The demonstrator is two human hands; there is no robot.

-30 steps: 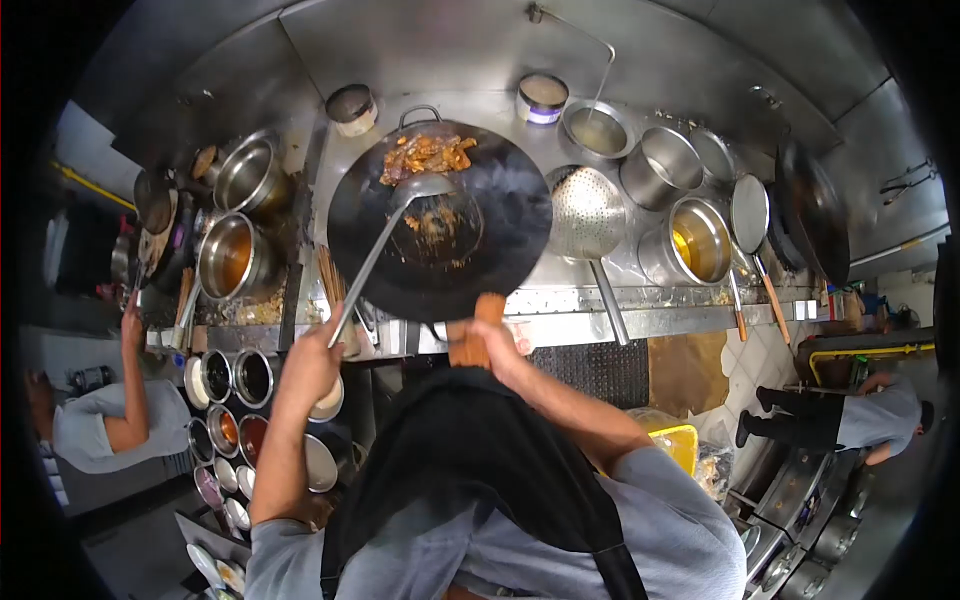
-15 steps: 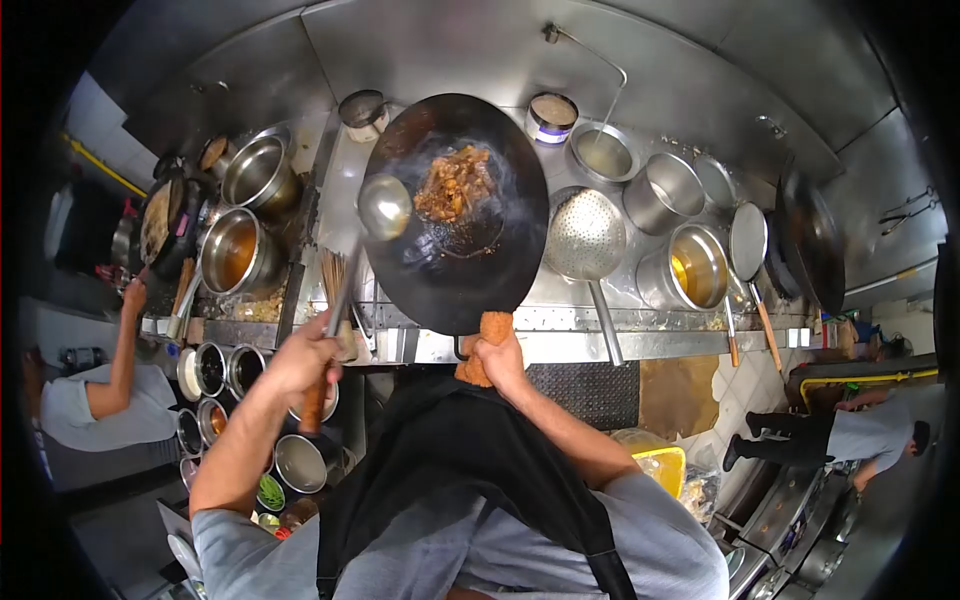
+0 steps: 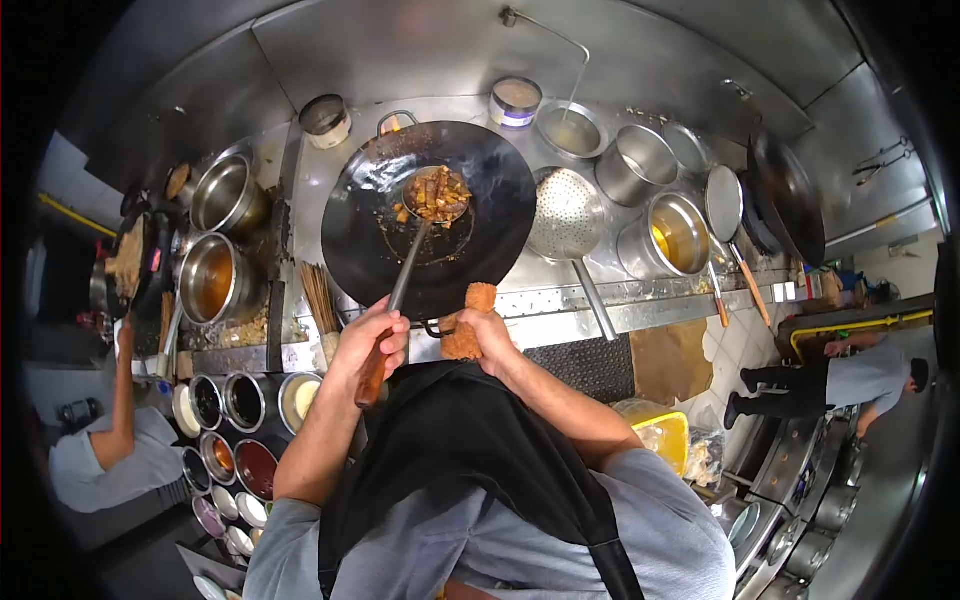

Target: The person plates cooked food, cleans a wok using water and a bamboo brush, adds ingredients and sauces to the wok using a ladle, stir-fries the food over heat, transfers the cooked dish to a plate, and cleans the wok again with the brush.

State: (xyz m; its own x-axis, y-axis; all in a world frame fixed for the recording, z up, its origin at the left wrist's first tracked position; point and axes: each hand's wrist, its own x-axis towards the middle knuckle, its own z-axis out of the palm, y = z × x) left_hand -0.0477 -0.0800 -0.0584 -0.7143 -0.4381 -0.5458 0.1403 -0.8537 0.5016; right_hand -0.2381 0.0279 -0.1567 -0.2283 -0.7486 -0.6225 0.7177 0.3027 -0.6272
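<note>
A large black wok (image 3: 490,170) sits on the stove in front of me. My left hand (image 3: 370,345) is wrapped round the wooden handle of a metal ladle (image 3: 409,265). The ladle's bowl is in the middle of the wok, heaped with browned food (image 3: 437,194), and a few bits lie beside it. My right hand (image 3: 485,337) grips an orange-brown cloth (image 3: 463,345) at the wok's near handle, which the cloth and fingers partly hide.
A perforated strainer (image 3: 567,215) and a pot of yellow oil (image 3: 679,236) stand right of the wok. Pots, a bamboo brush (image 3: 318,300) and sauce containers (image 3: 244,400) are at left. One person (image 3: 110,455) works at far left, another (image 3: 865,375) at far right.
The ladle has moved from the wok's left side to its middle and now carries food. The wok, tilted half a second ago, has come down flatter, its near handle still held through the cloth.
</note>
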